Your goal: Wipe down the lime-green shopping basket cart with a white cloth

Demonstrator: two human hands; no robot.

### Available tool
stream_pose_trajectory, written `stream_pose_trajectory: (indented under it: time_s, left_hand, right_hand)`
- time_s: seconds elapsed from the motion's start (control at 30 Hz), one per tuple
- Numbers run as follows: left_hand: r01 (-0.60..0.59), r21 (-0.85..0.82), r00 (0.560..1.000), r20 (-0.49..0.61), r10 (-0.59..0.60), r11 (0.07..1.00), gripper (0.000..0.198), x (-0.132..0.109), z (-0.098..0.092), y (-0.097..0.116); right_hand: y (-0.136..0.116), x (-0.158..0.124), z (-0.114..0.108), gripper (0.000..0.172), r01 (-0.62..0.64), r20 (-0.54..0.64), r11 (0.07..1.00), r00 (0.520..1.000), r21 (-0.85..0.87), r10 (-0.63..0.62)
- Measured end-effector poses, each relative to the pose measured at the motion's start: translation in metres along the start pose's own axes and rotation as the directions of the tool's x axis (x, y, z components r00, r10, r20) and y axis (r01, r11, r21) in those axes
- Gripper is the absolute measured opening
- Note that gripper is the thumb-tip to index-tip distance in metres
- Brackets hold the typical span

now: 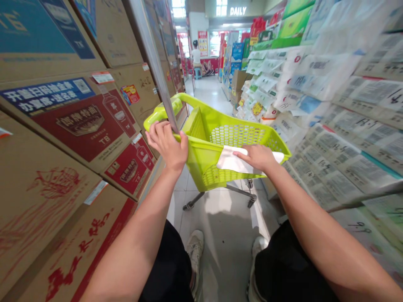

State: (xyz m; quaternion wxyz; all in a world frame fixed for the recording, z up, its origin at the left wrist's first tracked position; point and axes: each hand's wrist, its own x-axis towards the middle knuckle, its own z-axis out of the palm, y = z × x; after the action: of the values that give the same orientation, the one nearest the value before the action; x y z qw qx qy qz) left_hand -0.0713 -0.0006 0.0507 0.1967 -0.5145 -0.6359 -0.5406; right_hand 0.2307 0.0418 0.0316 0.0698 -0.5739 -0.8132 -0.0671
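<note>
Aisle: stacked cartons (78,121) line the left side and shelves of wrapped paper packs (346,126) the right, with pale tiled floor (226,235) between.

Main item: a lime-green trolley basket (208,163) stands on castors (252,202) mid-aisle, directly ahead of the person's shoes. It appears empty.

A grey bar (157,63) rises from the basket's near left corner, leaning close against the cartons.

A white cloth (231,161) is draped over the near rim, towards its right end.

Left hand (166,144): clenched around the lower end of the bar.

Right hand (258,156): flat, fingers extended, pressing on the cloth and grasping nothing.

Risk assessment: the basket rests on castors, so downward or forward pressure through the flat hand could roll it away unless the bar is held firm. The cloth is pinned only by that palm, and easing off could drop it into the basket or onto the floor. The bar could scrape the carton faces.
</note>
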Motion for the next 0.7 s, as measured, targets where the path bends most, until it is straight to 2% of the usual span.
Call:
stream_pose_trajectory:
  time_s: [0.07, 0.17, 0.33, 0.5, 0.6, 0.7]
  left_hand:
    - [-0.008, 0.003, 1.0, -0.005, 0.008, 1.0, 0.016, 0.007, 0.002, -0.007]
    - [-0.011, -0.006, 1.0, -0.014, 0.011, 1.0, 0.015, 0.011, 0.002, -0.009]
    - [0.039, -0.024, 0.999, -0.032, -0.04, 0.999, 0.017, 0.002, -0.002, 0.006]
    - [0.032, -0.005, 0.999, -0.023, -0.033, 0.999, 0.021, -0.019, -0.007, 0.031]
    - [0.009, -0.022, 1.0, 0.018, -0.008, 1.0, 0.019, -0.031, -0.011, 0.046]
    - [-0.004, -0.057, 0.998, 0.068, 0.008, 0.998, 0.015, -0.035, -0.011, 0.054]
  right_hand:
    - [0.012, -0.006, 0.003, 0.084, -0.07, 0.046, 0.997, 0.996, -0.041, 0.072]
    - [0.023, -0.013, 0.007, 0.083, -0.088, 0.054, 0.994, 0.994, -0.069, 0.092]
    - [0.023, -0.016, 0.007, 0.079, -0.094, 0.022, 0.995, 0.995, -0.032, 0.095]
    - [-0.01, -0.006, 0.0, 0.078, -0.017, -0.029, 0.999, 0.999, 0.044, 0.019]
    - [-0.039, 0.002, -0.006, 0.077, 0.04, -0.105, 0.992, 0.994, 0.121, -0.027]
    - [-0.053, 0.007, -0.011, 0.074, 0.086, -0.138, 0.977, 0.989, 0.197, -0.059]
